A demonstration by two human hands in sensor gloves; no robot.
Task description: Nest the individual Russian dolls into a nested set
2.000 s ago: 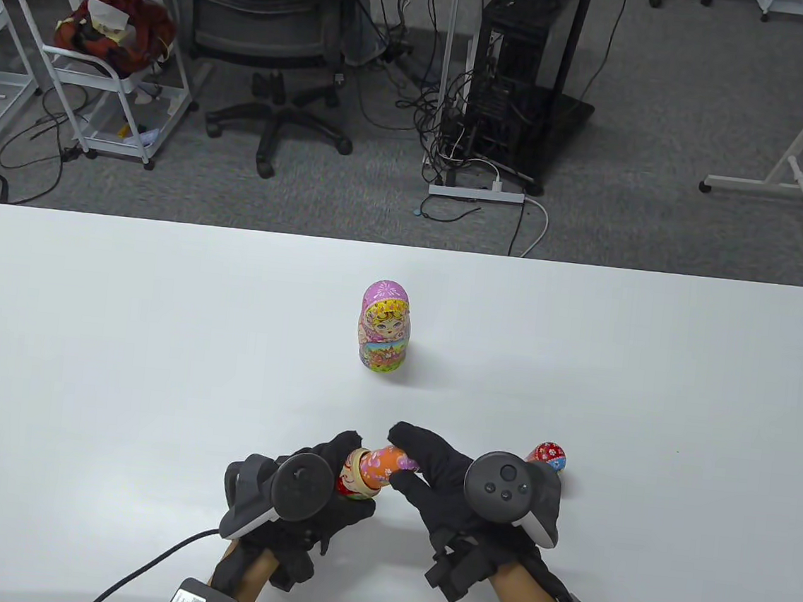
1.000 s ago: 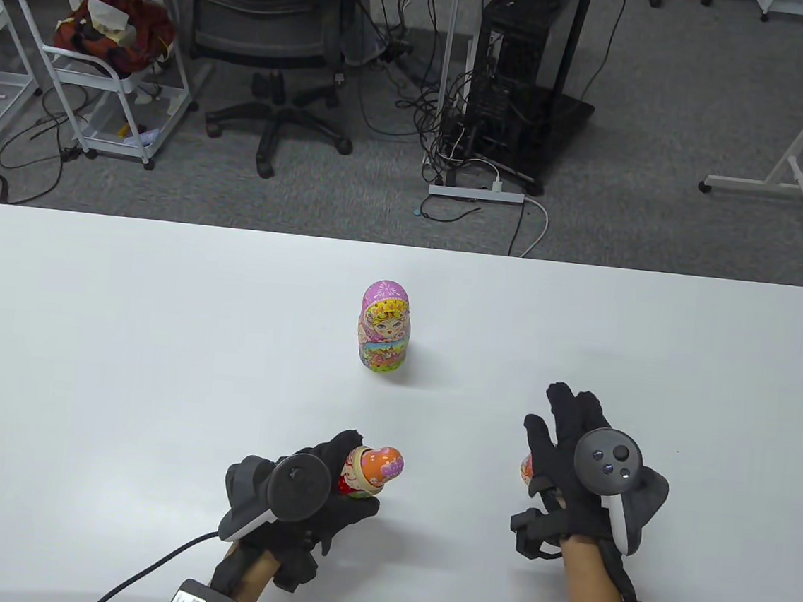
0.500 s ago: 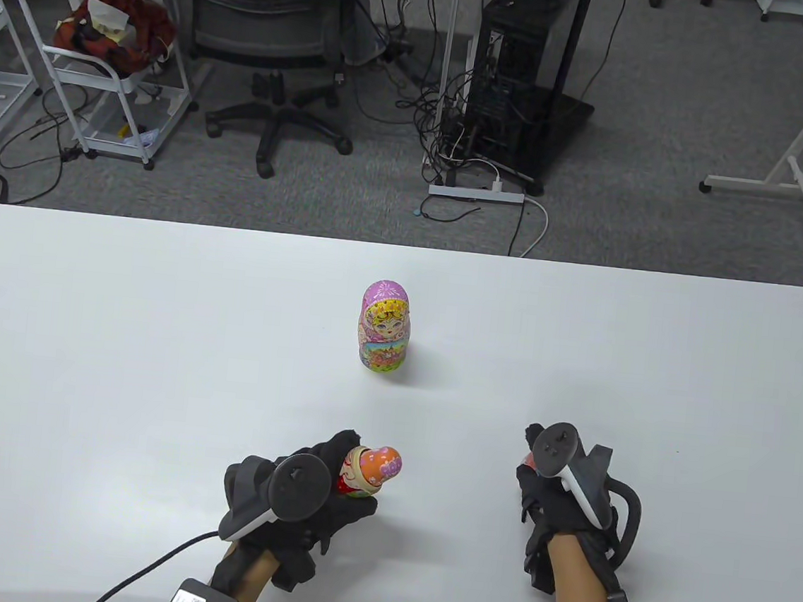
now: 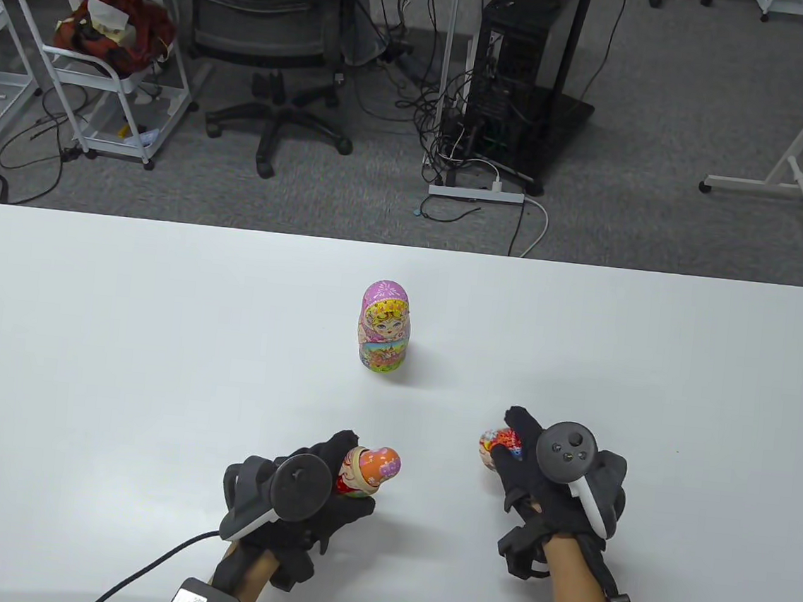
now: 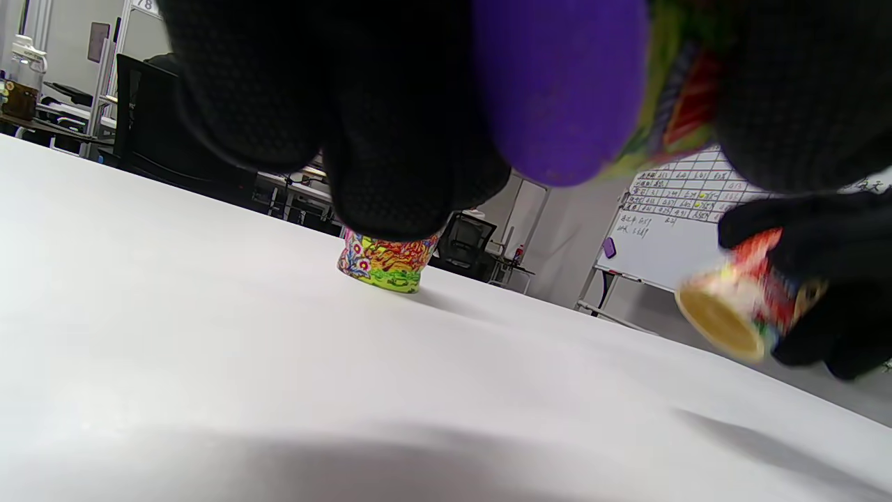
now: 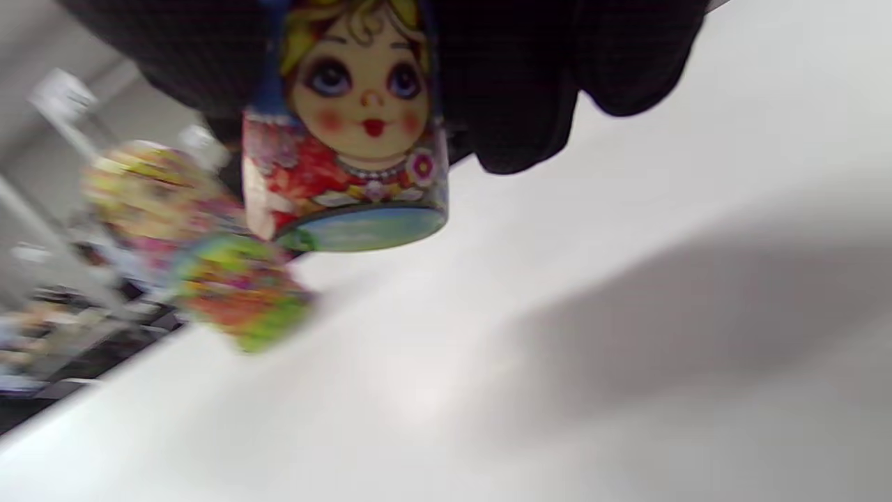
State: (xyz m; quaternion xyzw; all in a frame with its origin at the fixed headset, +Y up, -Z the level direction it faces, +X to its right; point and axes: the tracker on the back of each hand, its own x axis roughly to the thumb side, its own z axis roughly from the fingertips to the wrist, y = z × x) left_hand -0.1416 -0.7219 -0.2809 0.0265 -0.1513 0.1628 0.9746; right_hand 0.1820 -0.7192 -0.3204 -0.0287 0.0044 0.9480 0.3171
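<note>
Your left hand (image 4: 298,493) is gripping the orange-headed wooden doll (image 4: 371,470) low over the white table (image 4: 119,359), its head tilted toward the right. Your right hand (image 4: 554,482) is holding the red-and-blue painted doll top half (image 4: 499,445) clear of the table, fingers closed around it, its open rim facing left. The pink-headed painted nesting doll (image 4: 385,326) is standing upright at the table's middle, well apart from both hands.
</note>
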